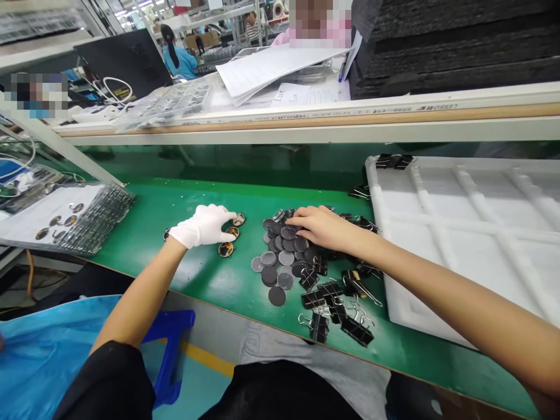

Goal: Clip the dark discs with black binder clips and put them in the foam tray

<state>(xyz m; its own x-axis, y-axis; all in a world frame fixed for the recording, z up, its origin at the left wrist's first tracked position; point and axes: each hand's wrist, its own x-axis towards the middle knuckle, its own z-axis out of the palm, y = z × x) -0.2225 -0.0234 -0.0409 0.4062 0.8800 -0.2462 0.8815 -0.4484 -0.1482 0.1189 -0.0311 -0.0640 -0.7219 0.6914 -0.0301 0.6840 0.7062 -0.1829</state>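
My left hand (203, 226), in a white glove, reaches over the green table beside a short column of small round pieces with gold-and-dark faces. Its forefinger is at the top round piece (238, 219) and its thumb at the middle one (233, 233), with a gap between them. The lowest round piece (226, 249) lies just below. My bare right hand (321, 226) rests at the upper right of a heap of dark grey discs (286, 258), fingers stretched over it and thumb apart. Black binder clips (330, 294) lie scattered below the right forearm.
A white foam tray (446, 262) with ridges stands at right, a clip (394, 161) on its corner. At left is a stack of clear plastic trays (94, 219). A white shelf rail (306, 125) crosses behind, bearing papers (280, 67) and black foam (455, 46). People sit beyond.
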